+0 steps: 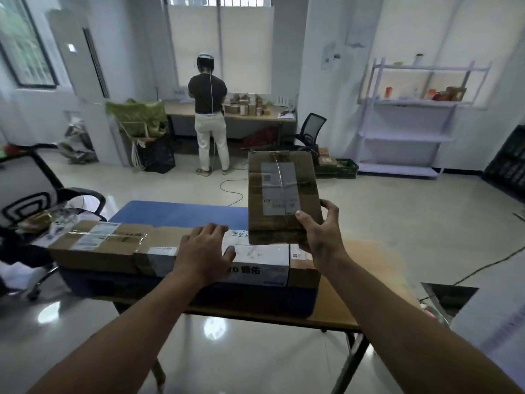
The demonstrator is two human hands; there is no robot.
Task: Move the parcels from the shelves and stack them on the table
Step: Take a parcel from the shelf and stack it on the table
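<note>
My right hand [321, 234] grips the near right corner of a flat brown cardboard parcel [281, 194] with a grey label, held in the air above the table's right part. My left hand [206, 251] rests with spread fingers on top of the parcels on the table. These are a long brown box [108, 245] on the left, a white box with printed characters [261, 263] and a small brown box [302, 268] at the right. They lie on a blue cover [181, 211] over the wooden table [366, 251].
A black office chair [34, 200] stands left of the table. A white shelf unit [409, 120] with a few small items is at the back right, a green crate with boxes [335, 166] beside it. A person [210, 115] stands at a far desk. Cables cross the floor.
</note>
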